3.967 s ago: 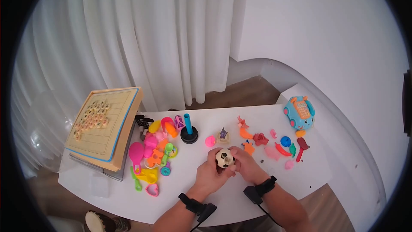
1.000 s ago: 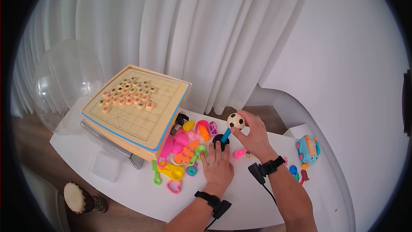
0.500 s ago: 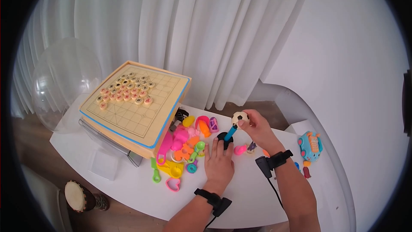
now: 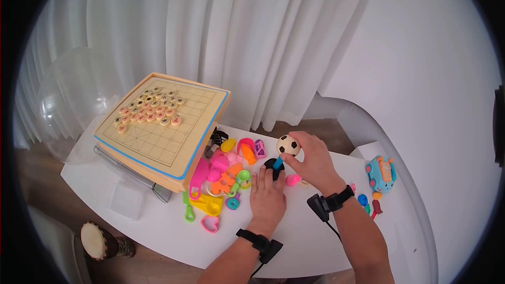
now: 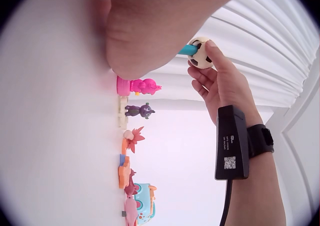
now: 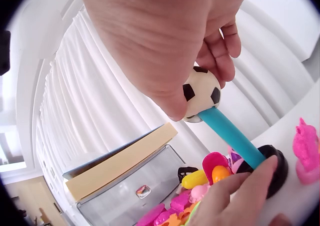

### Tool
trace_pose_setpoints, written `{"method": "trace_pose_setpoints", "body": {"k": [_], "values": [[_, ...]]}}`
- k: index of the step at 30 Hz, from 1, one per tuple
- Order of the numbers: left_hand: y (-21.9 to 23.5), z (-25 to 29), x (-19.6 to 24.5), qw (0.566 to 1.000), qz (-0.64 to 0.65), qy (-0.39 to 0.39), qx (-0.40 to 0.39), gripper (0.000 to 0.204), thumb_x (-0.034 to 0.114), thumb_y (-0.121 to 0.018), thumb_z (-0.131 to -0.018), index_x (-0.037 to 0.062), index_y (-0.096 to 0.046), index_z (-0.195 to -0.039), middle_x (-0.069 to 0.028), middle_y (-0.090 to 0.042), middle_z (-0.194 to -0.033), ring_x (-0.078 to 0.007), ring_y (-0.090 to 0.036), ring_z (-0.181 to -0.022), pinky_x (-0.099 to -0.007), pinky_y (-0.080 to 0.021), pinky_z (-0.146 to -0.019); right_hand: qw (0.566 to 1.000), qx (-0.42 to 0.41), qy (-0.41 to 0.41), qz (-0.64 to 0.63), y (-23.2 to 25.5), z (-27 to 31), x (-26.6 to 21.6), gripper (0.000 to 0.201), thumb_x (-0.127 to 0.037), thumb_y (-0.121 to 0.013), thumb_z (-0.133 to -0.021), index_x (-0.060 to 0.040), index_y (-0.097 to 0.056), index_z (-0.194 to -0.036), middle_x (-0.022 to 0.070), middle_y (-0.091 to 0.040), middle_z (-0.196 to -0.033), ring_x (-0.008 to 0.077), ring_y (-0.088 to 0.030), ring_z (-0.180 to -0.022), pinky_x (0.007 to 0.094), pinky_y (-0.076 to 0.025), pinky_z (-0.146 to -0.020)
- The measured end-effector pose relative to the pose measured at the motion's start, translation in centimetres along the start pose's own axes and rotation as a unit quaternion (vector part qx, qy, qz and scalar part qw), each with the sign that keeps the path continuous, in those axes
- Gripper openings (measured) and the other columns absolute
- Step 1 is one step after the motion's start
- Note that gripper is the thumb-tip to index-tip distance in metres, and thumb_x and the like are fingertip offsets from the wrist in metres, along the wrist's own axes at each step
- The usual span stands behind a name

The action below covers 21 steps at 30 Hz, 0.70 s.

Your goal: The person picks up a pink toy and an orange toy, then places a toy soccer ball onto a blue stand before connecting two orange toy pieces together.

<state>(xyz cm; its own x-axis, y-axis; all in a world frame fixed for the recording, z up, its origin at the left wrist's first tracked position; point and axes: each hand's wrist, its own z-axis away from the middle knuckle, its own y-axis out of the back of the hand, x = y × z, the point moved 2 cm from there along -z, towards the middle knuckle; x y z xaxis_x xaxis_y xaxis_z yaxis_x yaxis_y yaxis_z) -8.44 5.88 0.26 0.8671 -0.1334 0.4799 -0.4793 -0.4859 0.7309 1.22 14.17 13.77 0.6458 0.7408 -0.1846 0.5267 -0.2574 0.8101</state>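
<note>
My right hand (image 4: pixel 314 164) pinches a small toy soccer ball (image 4: pixel 288 145), white with black patches, between thumb and fingers. The ball sits against the top of an upright blue post (image 6: pixel 232 136), as the right wrist view shows. That post rises from a round black base (image 6: pixel 278 178) on the table. Straight fingers of my left hand (image 4: pixel 267 202) rest on the base's near edge. A pink toy figure (image 5: pixel 142 86) stands just right of the base, with a purple figure (image 5: pixel 137 110) beyond it.
Left of the base lie colourful plastic toys, among them a yellow scoop (image 4: pixel 210 206) and a pink heart ring (image 4: pixel 209 224). A wooden chess board (image 4: pixel 163 131) with pieces stands further left on a stand. The blue toy phone (image 4: pixel 381 174) is at the table's right end.
Four seconds ago both hands held the ball near the table's front. Since then the right hand has carried it onto the post and the left hand has moved to the base. The head view has turned left.
</note>
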Motion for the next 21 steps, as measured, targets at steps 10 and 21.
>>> {"method": "trace_pose_setpoints", "body": {"k": [10,21], "values": [[-0.3,0.1,0.0,1.000,-0.009,-0.002,-0.017,0.061,0.017,-0.074,-0.086,0.0149,-0.060,-0.146,-0.0168,-0.052,-0.146,-0.0360,-0.038,-0.152,-0.0516,-0.027,-0.129,0.999,-0.032,-0.012,0.002,0.5,0.6,0.2,0.049,-0.029,-0.083,-0.086,-0.0075,-0.063,-0.125,0.0129,-0.070,-0.119,0.0334,-0.065,-0.107,0.0461,-0.049,-0.093],[-0.3,0.1,0.1,1.000,-0.007,-0.005,-0.026,0.062,0.016,-0.075,-0.085,0.0146,-0.060,-0.146,-0.0169,-0.052,-0.146,-0.0357,-0.039,-0.152,-0.0516,-0.026,-0.129,0.995,-0.073,-0.068,-0.002,-0.8,0.3,0.7,0.050,-0.031,-0.082,-0.087,-0.0062,-0.063,-0.125,0.0144,-0.073,-0.111,0.0344,-0.068,-0.106,0.0465,-0.049,-0.094]]}}
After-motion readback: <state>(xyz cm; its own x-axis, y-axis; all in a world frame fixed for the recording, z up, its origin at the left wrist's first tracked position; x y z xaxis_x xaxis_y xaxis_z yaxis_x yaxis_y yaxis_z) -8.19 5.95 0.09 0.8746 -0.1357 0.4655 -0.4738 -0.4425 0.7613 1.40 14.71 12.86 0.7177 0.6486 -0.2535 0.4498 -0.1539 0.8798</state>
